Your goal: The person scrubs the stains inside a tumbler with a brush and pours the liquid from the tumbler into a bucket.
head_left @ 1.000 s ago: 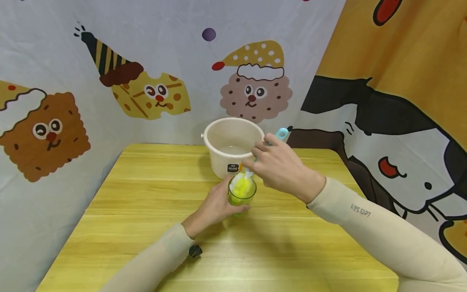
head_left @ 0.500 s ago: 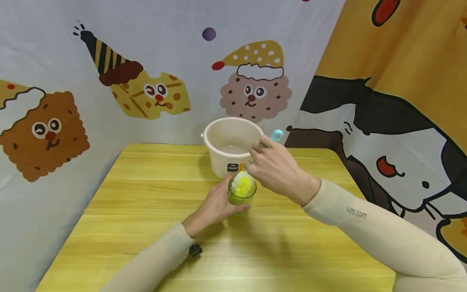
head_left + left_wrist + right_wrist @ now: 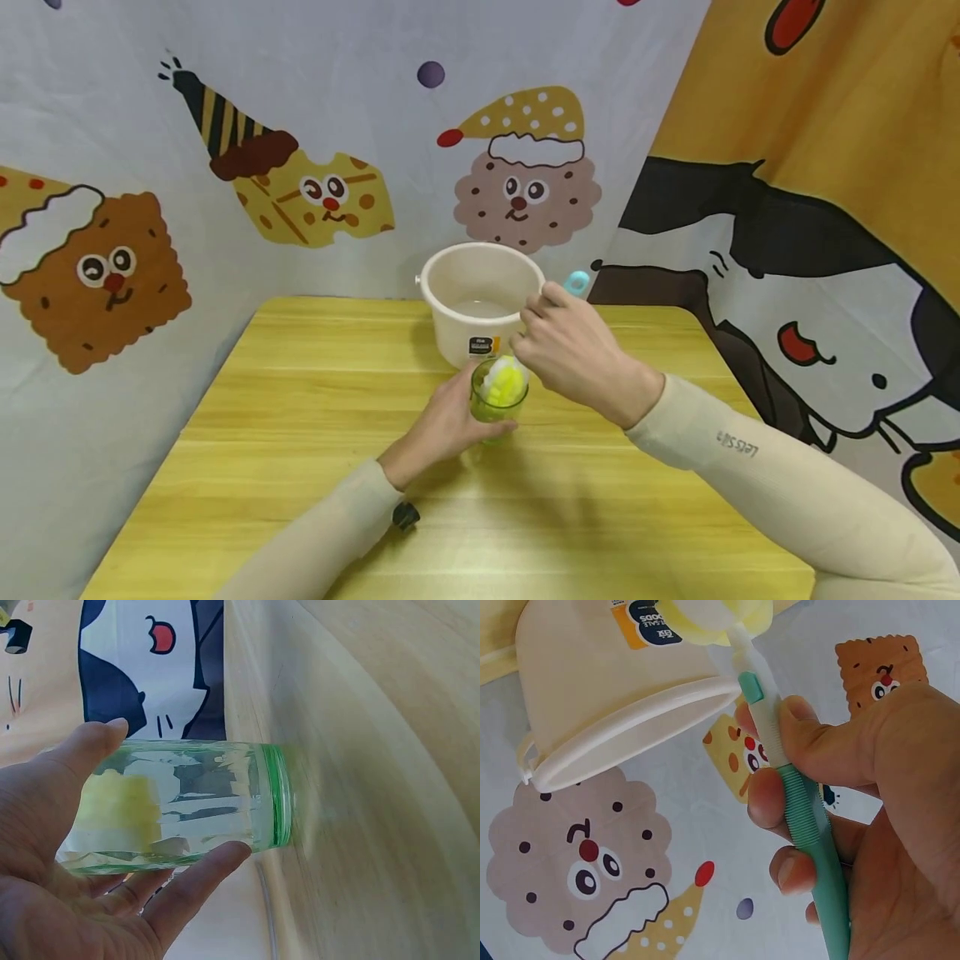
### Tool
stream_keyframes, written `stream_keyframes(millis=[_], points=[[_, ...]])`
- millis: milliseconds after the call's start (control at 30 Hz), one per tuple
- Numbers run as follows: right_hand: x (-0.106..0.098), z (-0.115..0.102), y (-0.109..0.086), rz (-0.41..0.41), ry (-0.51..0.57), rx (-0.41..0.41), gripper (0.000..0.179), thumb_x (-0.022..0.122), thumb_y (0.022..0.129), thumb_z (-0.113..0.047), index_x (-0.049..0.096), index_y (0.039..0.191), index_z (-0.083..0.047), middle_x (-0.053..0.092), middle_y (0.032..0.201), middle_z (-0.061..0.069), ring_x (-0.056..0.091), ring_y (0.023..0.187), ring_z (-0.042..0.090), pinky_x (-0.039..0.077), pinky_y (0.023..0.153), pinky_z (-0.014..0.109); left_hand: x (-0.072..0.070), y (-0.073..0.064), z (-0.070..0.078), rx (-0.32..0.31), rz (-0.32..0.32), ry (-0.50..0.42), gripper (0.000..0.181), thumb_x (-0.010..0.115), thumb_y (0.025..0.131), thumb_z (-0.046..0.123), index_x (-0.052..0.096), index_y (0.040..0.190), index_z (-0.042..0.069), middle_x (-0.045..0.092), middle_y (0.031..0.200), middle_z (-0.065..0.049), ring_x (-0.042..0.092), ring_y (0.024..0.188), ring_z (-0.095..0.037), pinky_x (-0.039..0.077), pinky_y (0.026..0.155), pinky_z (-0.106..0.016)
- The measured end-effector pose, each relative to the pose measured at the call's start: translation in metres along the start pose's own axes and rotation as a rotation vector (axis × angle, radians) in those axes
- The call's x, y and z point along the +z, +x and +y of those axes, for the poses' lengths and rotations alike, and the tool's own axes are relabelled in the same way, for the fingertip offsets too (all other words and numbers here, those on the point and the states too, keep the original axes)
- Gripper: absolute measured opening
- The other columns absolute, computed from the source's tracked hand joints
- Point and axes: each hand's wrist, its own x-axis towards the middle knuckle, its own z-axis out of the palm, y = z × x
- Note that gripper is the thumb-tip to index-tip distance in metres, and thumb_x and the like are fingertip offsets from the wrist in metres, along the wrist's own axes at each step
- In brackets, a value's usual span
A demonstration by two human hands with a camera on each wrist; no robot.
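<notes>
My left hand [image 3: 444,421] grips a clear green-tinted drinking glass [image 3: 214,799], thumb on one side and fingers on the other. The glass stands upright, its thick green base right at the tabletop. In my right hand [image 3: 581,354] is a sponge cup brush [image 3: 810,817] with a teal and white ribbed handle, pinched between thumb and fingers. Its yellow and white sponge head [image 3: 506,384] sits in the mouth of the glass, and shows through the wall in the left wrist view. The handle slants up to the right, ending in a light-blue loop [image 3: 577,282] above the hand.
Just behind the glass, a cream bucket [image 3: 455,337] with a label on its front stands at the back of the wooden table [image 3: 315,392]. A cartoon-printed cloth [image 3: 337,275] hangs behind the table and along its sides.
My right hand and the brush have shifted a little; the brush's white neck, visible a second ago, is now covered by the fingers. My left hand and the glass stay in place.
</notes>
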Motion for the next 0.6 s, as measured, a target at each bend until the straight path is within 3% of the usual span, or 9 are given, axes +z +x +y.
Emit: stream_keyframes(millis=[233,600], points=[[0.001,0.003,-0.004,-0.025,0.027,0.015,0.016,0.094,0.084,-0.018,0.079,0.083,-0.024,0.073,0.080,-0.001,0.063,0.086,0.023,0.043,0.092,0.039,0.001,0.000,-0.002,0.001,0.007,0.025,0.104,0.106,0.089,0.037,0.047,0.172,0.018,0.071,0.158,-0.008,0.072,0.144,-0.030,0.063,0.122,-0.054],[0.010,0.006,-0.008,0.032,0.059,0.018,0.016,0.092,0.081,-0.014,0.079,0.084,-0.022,0.075,0.080,0.001,0.064,0.085,0.025,0.045,0.092,0.038,0.002,0.000,-0.001,-0.003,0.014,0.033,0.102,0.106,0.088,0.037,0.048,0.170,0.019,0.071,0.157,-0.007,0.072,0.142,-0.029,0.063,0.121,-0.053]])
